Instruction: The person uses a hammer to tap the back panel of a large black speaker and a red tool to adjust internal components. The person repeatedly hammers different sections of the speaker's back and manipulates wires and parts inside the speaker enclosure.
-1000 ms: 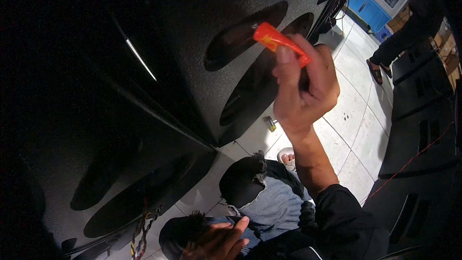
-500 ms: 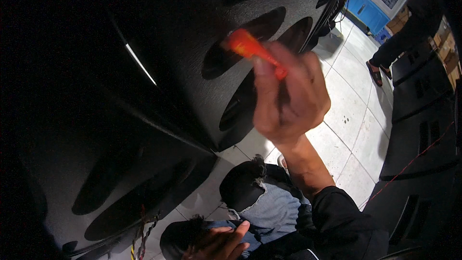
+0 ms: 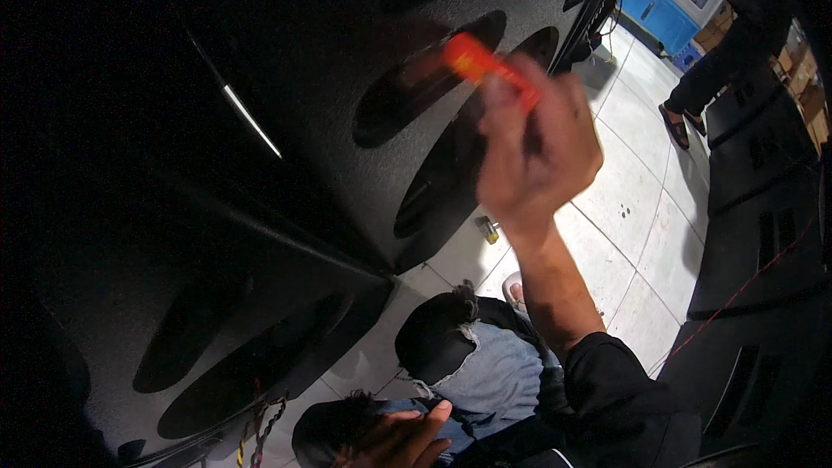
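My right hand (image 3: 546,139), reaching up from a black sleeve, is closed round an orange-red, brush-like tool (image 3: 485,65). Motion smears the tool, so its exact kind does not show; its wider end points up and left. Behind it is a black textured panel (image 3: 347,199) with long oval recesses, and the tool's wide end lies over one recess. Whether it touches the panel I cannot tell. Low in the picture, my left hand (image 3: 403,438) rests by my knee, fingers stretched out and holding nothing visible.
A second black panel (image 3: 251,329) stands at the lower left, with loose wires (image 3: 260,433) at its edge. On the white tiles lies a small yellow-ended object (image 3: 488,230). Black cabinets (image 3: 763,243) line the right; a person's leg (image 3: 706,78) and blue-white air cooler (image 3: 672,0) are beyond.
My right hand has moved slightly right and up with the orange tool, uncovering the small yellow-ended object on the floor. My left hand has stayed nearly still.
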`<move>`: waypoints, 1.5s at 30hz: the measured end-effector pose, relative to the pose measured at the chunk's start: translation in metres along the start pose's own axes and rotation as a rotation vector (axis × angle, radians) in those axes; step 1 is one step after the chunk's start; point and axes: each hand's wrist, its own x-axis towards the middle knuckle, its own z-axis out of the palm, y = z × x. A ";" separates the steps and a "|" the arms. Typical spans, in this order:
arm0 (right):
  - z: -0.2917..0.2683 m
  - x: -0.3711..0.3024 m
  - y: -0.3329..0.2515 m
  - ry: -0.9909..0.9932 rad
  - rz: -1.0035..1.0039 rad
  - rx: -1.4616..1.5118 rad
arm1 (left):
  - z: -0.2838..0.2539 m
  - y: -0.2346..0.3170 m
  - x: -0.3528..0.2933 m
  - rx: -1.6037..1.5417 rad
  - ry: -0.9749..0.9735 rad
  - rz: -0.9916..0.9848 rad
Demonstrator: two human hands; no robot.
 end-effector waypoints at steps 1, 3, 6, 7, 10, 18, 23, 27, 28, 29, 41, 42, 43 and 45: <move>-0.001 0.004 0.010 0.019 0.046 0.009 | 0.001 0.000 -0.001 -0.002 -0.003 0.004; -0.008 0.007 0.014 0.005 0.088 -0.005 | 0.002 0.001 -0.001 -0.016 0.001 0.019; -0.003 0.000 0.004 -0.001 0.035 0.006 | 0.000 -0.003 -0.001 -0.011 -0.024 0.018; -0.004 -0.002 -0.003 -0.012 0.032 0.025 | 0.000 -0.004 -0.001 -0.007 -0.040 0.017; -0.012 -0.005 -0.001 -0.002 0.134 0.044 | -0.001 -0.005 -0.003 -0.006 -0.026 0.029; -0.026 -0.019 -0.018 -0.253 0.022 0.042 | 0.000 -0.009 0.001 -0.106 -0.051 0.084; -0.015 -0.021 0.005 -0.150 0.240 -0.040 | -0.004 -0.008 -0.003 -0.056 -0.042 0.051; -0.011 -0.028 -0.002 -0.164 0.089 -0.029 | -0.004 -0.009 -0.002 -0.031 -0.018 0.070; -0.009 -0.028 -0.007 -0.165 0.067 0.003 | -0.004 -0.009 -0.002 -0.020 -0.018 0.068; -0.006 -0.029 -0.010 -0.166 0.045 0.036 | -0.005 -0.010 -0.001 -0.027 -0.017 0.063; -0.055 -0.039 0.025 -0.071 1.231 0.988 | -0.018 0.007 0.017 -0.147 0.077 -0.092; -0.049 -0.054 0.028 -0.151 1.382 1.133 | -0.017 0.004 0.019 -0.151 0.142 -0.084; -0.053 -0.061 0.031 -0.299 1.509 1.164 | -0.015 -0.003 0.023 -0.175 0.196 -0.049; -0.068 -0.091 0.038 -0.511 1.687 1.145 | 0.003 -0.015 0.043 -0.135 0.161 -0.082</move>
